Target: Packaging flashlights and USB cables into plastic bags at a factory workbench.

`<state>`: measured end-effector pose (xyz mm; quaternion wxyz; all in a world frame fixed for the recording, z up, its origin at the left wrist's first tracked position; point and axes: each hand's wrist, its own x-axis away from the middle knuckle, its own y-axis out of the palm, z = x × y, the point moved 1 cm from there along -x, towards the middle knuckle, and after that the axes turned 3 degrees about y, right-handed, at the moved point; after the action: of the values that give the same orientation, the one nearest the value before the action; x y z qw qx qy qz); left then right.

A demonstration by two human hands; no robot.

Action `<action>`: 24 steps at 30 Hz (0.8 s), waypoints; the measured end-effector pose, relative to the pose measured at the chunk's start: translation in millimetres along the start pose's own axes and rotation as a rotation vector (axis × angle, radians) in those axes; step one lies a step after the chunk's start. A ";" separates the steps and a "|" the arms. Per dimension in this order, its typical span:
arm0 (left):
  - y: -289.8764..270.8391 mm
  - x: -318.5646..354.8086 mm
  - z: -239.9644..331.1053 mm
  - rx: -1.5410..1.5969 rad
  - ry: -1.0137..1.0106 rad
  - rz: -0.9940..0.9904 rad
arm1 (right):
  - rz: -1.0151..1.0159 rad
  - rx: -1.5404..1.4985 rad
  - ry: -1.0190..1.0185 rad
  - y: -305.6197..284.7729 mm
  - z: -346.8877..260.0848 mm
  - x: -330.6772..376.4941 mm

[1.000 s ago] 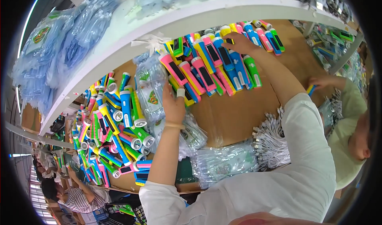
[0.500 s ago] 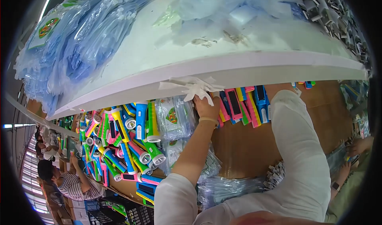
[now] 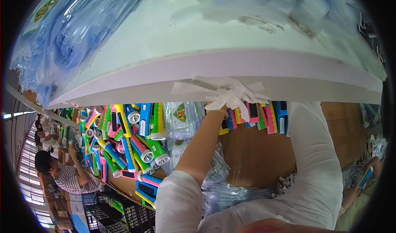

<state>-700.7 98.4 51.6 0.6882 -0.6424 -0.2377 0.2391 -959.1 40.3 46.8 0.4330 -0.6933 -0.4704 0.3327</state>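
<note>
I am looking down past a white shelf (image 3: 231,64) that blocks the far side of the cardboard-topped table (image 3: 255,154), so most of the work is hidden from me. The left hand (image 3: 222,103) reaches up to the shelf's lower edge, right where a row of torches (image 3: 264,115) lies along the table's far edge. Ragged white cloth (image 3: 231,92), perhaps a worn glove, covers the fingers, so I cannot tell whether they are spread or pinching anything. The right sleeve (image 3: 309,150) runs up beside that row and goes under the shelf. The right hand itself is out of sight, and I cannot say what it holds. A loose pile of torches (image 3: 132,138) fills the table's left part, with clear bags (image 3: 181,117) lying between that pile and the left forearm. More bags (image 3: 70,31) are stacked on top of the shelf. I judge the step to be handling the torch row at the far edge, both arms at full reach. The next move calls for a surer view of the fingers before any torch is gripped, and care not to knock the neat row askew. A seated worker (image 3: 66,175) is at the lower left, and another person's hand (image 3: 363,177) holds a torch at the right.
</note>
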 end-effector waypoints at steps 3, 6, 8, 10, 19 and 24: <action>4.5 -12.7 -7.0 0.021 -0.003 -0.004 | -0.035 0.007 0.014 12.8 3.6 1.7; 12.2 -19.0 -12.2 0.047 0.005 0.000 | -0.060 0.022 0.035 17.3 10.2 4.0; 20.1 -18.5 -13.4 0.071 0.017 0.003 | -0.077 0.039 0.056 18.8 20.3 7.6; 30.5 -20.0 -5.2 0.097 0.033 0.005 | -0.094 0.057 0.082 19.0 32.6 13.3; 32.8 -55.8 -17.3 0.152 0.034 0.030 | -0.160 0.090 0.117 20.1 29.1 32.3; 27.3 -72.5 -24.1 0.191 0.027 0.064 | -0.188 0.126 0.125 12.5 20.3 41.4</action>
<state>-742.1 35.5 21.5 0.7413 -0.5844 -0.1842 0.2739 -958.3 82.8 25.0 0.5333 -0.6369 -0.4838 0.2755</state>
